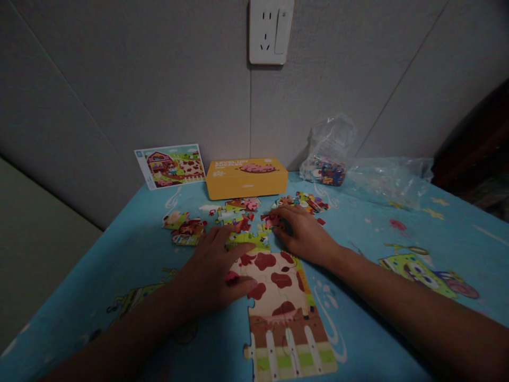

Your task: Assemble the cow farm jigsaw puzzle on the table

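Note:
A partly joined jigsaw [280, 307] with a cow's red patches and a white fence lies on the blue tablecloth [377, 318]. My left hand [214, 268] lies flat on the jigsaw's upper left corner, fingers stretched, thumb beside a green piece [248, 241]. My right hand [304, 231] rests just above the jigsaw, its fingertips curled on a red loose piece [271, 221]. Several loose pieces [234, 212] are scattered between my hands and the yellow box [246, 178].
A picture card [170, 165] leans against the wall to the left of the yellow box. Clear plastic bags [330, 159], one holding more pieces, sit at the back right. A wall socket [271, 32] is above. More loose pieces [185, 228] lie at the left.

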`<state>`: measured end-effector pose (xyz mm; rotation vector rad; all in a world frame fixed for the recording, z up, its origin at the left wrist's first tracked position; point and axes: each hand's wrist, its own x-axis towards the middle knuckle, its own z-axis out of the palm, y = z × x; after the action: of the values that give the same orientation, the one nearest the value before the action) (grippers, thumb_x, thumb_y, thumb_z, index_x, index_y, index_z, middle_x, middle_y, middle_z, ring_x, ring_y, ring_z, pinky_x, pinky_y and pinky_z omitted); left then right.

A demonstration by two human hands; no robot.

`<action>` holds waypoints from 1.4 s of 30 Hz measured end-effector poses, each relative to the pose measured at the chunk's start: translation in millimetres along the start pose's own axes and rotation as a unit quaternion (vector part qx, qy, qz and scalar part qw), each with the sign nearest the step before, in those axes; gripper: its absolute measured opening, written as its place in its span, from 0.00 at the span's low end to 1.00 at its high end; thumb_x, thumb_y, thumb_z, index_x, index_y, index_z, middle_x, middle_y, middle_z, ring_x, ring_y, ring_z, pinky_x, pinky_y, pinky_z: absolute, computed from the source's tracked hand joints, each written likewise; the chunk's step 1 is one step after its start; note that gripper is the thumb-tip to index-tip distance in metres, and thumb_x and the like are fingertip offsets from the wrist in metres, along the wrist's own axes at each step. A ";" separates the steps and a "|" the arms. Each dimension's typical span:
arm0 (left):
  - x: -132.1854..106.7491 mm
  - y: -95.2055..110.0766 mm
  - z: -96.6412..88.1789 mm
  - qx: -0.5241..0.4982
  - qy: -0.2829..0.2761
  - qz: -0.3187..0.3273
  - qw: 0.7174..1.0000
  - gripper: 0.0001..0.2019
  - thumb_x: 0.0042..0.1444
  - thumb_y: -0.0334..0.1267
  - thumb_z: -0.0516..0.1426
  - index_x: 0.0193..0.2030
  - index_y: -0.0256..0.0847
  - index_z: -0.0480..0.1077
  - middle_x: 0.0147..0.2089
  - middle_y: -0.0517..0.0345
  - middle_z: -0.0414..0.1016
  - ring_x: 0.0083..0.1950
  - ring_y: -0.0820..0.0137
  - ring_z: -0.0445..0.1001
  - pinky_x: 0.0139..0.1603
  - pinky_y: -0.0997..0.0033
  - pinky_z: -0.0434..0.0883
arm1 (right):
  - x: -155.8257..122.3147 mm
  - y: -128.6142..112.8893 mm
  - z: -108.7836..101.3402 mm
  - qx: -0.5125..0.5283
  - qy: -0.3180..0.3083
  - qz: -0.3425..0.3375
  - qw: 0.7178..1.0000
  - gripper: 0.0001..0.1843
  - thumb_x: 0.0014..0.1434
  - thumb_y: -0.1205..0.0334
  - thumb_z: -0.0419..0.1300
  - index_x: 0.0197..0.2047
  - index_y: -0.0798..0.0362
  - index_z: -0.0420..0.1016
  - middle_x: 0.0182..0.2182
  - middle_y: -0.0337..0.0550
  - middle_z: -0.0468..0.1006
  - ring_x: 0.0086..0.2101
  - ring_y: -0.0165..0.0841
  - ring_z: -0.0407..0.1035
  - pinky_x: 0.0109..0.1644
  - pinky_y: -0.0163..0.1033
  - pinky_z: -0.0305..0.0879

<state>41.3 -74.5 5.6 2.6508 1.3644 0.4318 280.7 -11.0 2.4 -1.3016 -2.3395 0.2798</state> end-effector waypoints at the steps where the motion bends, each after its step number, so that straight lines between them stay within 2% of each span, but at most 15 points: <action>1: 0.0 -0.1 -0.1 0.001 -0.002 -0.002 1.000 0.27 0.51 0.47 0.64 0.58 0.47 0.71 0.59 0.44 0.61 0.60 0.48 0.62 0.61 0.38 0.60 | 0.0 -0.4 -0.2 0.003 -0.001 0.006 1.000 0.19 0.57 0.71 0.59 0.52 0.57 0.74 0.49 0.52 0.77 0.51 0.43 0.68 0.58 0.49 0.62; 5: 0.3 -0.4 -0.3 0.005 -0.011 -0.005 1.000 0.27 0.51 0.47 0.64 0.59 0.46 0.71 0.58 0.43 0.62 0.60 0.48 0.62 0.60 0.40 0.61 | 0.0 -1.8 -0.2 0.016 0.014 0.020 1.000 0.18 0.57 0.67 0.63 0.52 0.58 0.74 0.48 0.53 0.76 0.51 0.43 0.68 0.58 0.49 0.63; 9: 0.9 -0.2 0.2 0.003 -0.013 -0.010 1.000 0.26 0.51 0.47 0.64 0.58 0.46 0.71 0.60 0.43 0.61 0.62 0.48 0.60 0.62 0.39 0.58 | -0.5 -3.6 -0.4 0.031 0.057 0.002 0.998 0.19 0.57 0.66 0.63 0.52 0.56 0.73 0.48 0.53 0.74 0.49 0.41 0.69 0.55 0.47 0.64; 11: 0.6 0.0 0.5 -0.002 -0.015 -0.013 1.000 0.27 0.51 0.46 0.64 0.59 0.46 0.71 0.60 0.43 0.60 0.62 0.48 0.60 0.62 0.40 0.59 | -0.9 -5.6 -1.5 0.046 0.055 -0.002 0.997 0.14 0.60 0.66 0.60 0.49 0.55 0.75 0.43 0.50 0.76 0.44 0.39 0.70 0.50 0.43 0.65; 13: 0.1 -0.1 1.0 -0.003 -0.010 -0.011 1.000 0.26 0.51 0.47 0.64 0.58 0.47 0.71 0.60 0.43 0.61 0.62 0.48 0.60 0.61 0.39 0.59 | -1.4 -8.6 -3.5 0.053 0.041 0.002 0.998 0.09 0.63 0.64 0.56 0.42 0.55 0.77 0.35 0.47 0.77 0.37 0.36 0.70 0.43 0.40 0.65; 15: 0.0 -0.7 1.7 -0.005 0.006 -0.003 1.000 0.27 0.51 0.46 0.64 0.58 0.46 0.70 0.60 0.44 0.62 0.62 0.48 0.60 0.61 0.39 0.59 | -2.4 -12.2 -5.4 0.067 0.038 0.018 0.997 0.10 0.64 0.62 0.55 0.36 0.55 0.77 0.30 0.44 0.76 0.31 0.33 0.68 0.38 0.38 0.62; 17: 1.0 -1.9 2.6 -0.016 0.032 0.006 0.999 0.28 0.52 0.44 0.64 0.60 0.44 0.67 0.59 0.45 0.65 0.61 0.50 0.61 0.62 0.42 0.60 | -4.2 -16.0 -6.4 0.109 0.044 0.027 0.993 0.10 0.64 0.61 0.55 0.35 0.54 0.76 0.28 0.42 0.76 0.29 0.32 0.67 0.35 0.36 0.59; 19: 3.0 -3.6 3.3 -0.038 0.070 0.013 0.997 0.29 0.54 0.41 0.63 0.62 0.40 0.64 0.57 0.45 0.68 0.59 0.53 0.63 0.60 0.46 0.62 | -6.8 -19.7 -6.1 0.176 0.021 0.016 0.984 0.11 0.64 0.60 0.54 0.35 0.54 0.74 0.26 0.39 0.75 0.26 0.30 0.66 0.32 0.34 0.58; 23: 7.4 -5.6 1.9 -0.096 0.144 0.000 0.985 0.15 0.58 0.38 0.59 0.52 0.38 0.69 0.48 0.48 0.75 0.52 0.58 0.71 0.54 0.54 0.69 | -12.4 -26.1 -4.7 0.283 -0.065 0.010 0.957 0.17 0.67 0.55 0.50 0.29 0.53 0.66 0.17 0.33 0.67 0.19 0.26 0.61 0.25 0.31 0.55; 26: 9.0 -4.1 -1.5 -0.144 0.168 -0.009 0.975 0.06 0.60 0.35 0.56 0.43 0.41 0.72 0.42 0.54 0.77 0.46 0.64 0.74 0.49 0.61 0.71 | -14.8 -29.5 -5.2 0.273 -0.106 -0.029 0.956 0.19 0.67 0.54 0.50 0.26 0.53 0.65 0.17 0.33 0.66 0.19 0.25 0.59 0.25 0.30 0.53; 29: 9.2 -2.0 -4.3 -0.171 0.187 -0.003 0.967 0.05 0.61 0.32 0.55 0.37 0.41 0.73 0.37 0.57 0.76 0.41 0.68 0.74 0.44 0.66 0.71 | -15.3 -31.3 -5.8 0.245 -0.122 -0.074 0.959 0.22 0.67 0.55 0.50 0.22 0.54 0.64 0.16 0.32 0.62 0.19 0.24 0.53 0.25 0.30 0.50; 32: 8.5 -0.6 -5.4 -0.184 0.195 -0.006 0.963 0.03 0.61 0.33 0.56 0.39 0.41 0.72 0.36 0.57 0.75 0.40 0.68 0.73 0.42 0.67 0.71 | -15.2 -31.2 -4.5 0.244 -0.121 -0.074 0.959 0.22 0.67 0.55 0.50 0.23 0.54 0.65 0.17 0.32 0.62 0.19 0.23 0.54 0.25 0.30 0.50; 34: 7.9 0.1 -5.1 -0.192 0.174 0.002 0.966 0.03 0.59 0.33 0.58 0.40 0.42 0.72 0.37 0.58 0.75 0.41 0.67 0.73 0.43 0.66 0.71 | -14.9 -30.2 -2.7 0.246 -0.112 -0.070 0.960 0.21 0.68 0.54 0.50 0.25 0.55 0.67 0.17 0.33 0.65 0.19 0.23 0.56 0.25 0.30 0.50; 39: 7.3 -0.5 -1.6 -0.200 0.150 0.041 0.967 0.18 0.57 0.27 0.60 0.55 0.43 0.69 0.37 0.60 0.75 0.43 0.68 0.72 0.46 0.69 0.70 | -13.6 -28.7 0.3 0.261 -0.091 -0.085 0.957 0.22 0.68 0.53 0.51 0.25 0.55 0.69 0.17 0.34 0.66 0.19 0.23 0.57 0.24 0.29 0.51; 42: 7.3 -1.6 0.1 -0.202 0.151 0.055 0.966 0.19 0.58 0.27 0.59 0.56 0.44 0.68 0.36 0.61 0.75 0.43 0.69 0.71 0.46 0.69 0.70 | -13.2 -29.5 -0.2 0.265 -0.093 -0.088 0.956 0.21 0.68 0.54 0.50 0.26 0.56 0.69 0.17 0.34 0.66 0.19 0.23 0.57 0.24 0.29 0.51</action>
<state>44.1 -67.6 6.6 2.3909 1.0523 1.0414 264.5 -38.0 10.1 -0.8289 -2.2794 0.9315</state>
